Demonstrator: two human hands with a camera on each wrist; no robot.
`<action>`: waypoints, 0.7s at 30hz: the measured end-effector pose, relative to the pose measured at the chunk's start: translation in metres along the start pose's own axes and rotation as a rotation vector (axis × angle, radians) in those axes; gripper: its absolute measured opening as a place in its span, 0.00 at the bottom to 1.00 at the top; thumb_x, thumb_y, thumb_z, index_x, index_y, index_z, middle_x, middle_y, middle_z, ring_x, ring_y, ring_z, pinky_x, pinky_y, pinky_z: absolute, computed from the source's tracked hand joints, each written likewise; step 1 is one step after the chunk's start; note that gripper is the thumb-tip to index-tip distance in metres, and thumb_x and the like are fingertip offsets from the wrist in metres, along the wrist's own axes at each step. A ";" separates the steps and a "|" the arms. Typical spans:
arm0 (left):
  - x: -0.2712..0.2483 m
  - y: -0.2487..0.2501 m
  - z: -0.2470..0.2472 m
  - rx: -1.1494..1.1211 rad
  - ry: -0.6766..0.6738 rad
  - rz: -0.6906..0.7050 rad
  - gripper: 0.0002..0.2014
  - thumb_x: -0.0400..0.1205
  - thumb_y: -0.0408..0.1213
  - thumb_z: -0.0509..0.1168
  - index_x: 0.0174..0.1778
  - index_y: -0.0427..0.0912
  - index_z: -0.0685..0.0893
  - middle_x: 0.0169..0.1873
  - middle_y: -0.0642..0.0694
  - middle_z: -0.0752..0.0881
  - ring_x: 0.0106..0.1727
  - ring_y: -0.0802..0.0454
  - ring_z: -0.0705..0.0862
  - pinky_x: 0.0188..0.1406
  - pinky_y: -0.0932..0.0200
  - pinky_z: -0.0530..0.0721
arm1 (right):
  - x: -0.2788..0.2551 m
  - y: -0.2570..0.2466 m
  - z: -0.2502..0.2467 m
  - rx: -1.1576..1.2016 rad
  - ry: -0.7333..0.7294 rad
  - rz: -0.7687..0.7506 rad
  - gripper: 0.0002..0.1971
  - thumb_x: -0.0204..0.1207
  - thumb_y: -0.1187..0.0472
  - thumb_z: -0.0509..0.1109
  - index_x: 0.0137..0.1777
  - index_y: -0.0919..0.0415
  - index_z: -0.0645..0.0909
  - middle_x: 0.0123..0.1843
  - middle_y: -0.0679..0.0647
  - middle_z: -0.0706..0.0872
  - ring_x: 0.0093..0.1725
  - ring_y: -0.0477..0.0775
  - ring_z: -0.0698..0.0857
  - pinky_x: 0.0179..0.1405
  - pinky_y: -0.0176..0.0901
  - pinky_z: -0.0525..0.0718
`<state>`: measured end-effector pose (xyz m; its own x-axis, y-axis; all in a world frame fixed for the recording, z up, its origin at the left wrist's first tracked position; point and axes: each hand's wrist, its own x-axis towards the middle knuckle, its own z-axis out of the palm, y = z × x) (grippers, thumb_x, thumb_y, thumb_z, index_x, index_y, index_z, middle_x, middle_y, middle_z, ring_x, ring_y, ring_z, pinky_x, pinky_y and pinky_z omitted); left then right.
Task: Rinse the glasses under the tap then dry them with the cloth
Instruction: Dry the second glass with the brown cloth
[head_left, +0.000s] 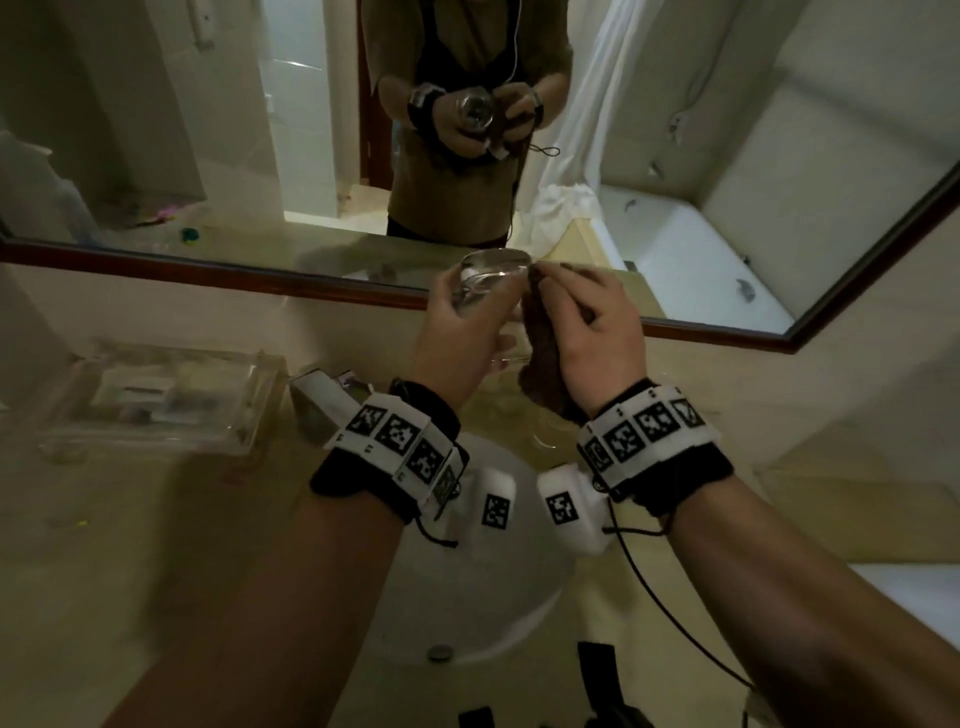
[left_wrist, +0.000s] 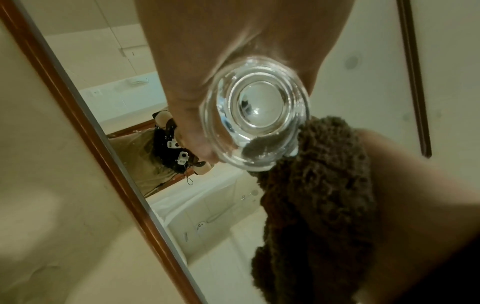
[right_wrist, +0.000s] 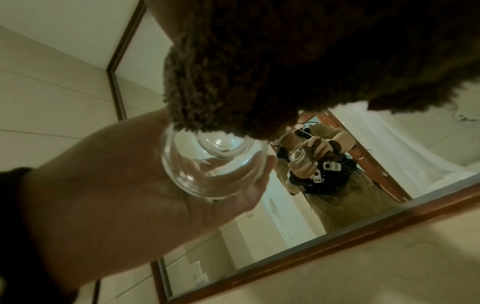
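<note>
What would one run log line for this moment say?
phase: drying | left hand: grips glass | right hand: presses brown cloth against glass rim | over sink

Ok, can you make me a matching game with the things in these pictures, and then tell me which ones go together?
Things:
1. glass
2. brown cloth
3. clear tray
4. mirror

Descriptions:
A. on the wall, showing the bathtub
B. on the counter at the left
C. held by the left hand
D. gripped by the right hand, touching the glass

Pairs: 1-C, 2-D, 3-B, 4-A
</note>
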<state>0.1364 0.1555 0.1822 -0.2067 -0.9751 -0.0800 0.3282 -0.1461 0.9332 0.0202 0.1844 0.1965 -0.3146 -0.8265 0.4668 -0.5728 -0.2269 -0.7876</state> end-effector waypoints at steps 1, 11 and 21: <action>-0.002 0.001 0.001 -0.035 -0.012 -0.007 0.17 0.79 0.48 0.71 0.61 0.53 0.74 0.55 0.40 0.88 0.54 0.39 0.89 0.49 0.43 0.89 | 0.001 0.001 -0.001 0.014 0.010 0.014 0.12 0.81 0.60 0.66 0.59 0.58 0.86 0.58 0.53 0.84 0.57 0.45 0.80 0.62 0.27 0.74; -0.003 -0.019 0.028 -0.043 0.011 -0.062 0.22 0.82 0.48 0.66 0.68 0.44 0.71 0.49 0.43 0.87 0.41 0.49 0.89 0.40 0.50 0.88 | 0.002 0.015 -0.032 -0.002 -0.038 0.019 0.11 0.81 0.59 0.66 0.59 0.56 0.86 0.58 0.51 0.83 0.60 0.46 0.79 0.64 0.33 0.74; -0.009 -0.025 0.060 -0.040 0.073 -0.087 0.22 0.82 0.52 0.66 0.68 0.46 0.73 0.52 0.46 0.86 0.50 0.44 0.90 0.59 0.37 0.86 | 0.016 0.047 -0.052 0.065 -0.152 0.164 0.12 0.81 0.54 0.65 0.61 0.53 0.85 0.57 0.50 0.85 0.53 0.44 0.82 0.54 0.27 0.78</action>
<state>0.0743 0.1783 0.1805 -0.1689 -0.9677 -0.1871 0.3489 -0.2362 0.9069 -0.0513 0.1875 0.1878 -0.2788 -0.9220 0.2686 -0.4724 -0.1118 -0.8743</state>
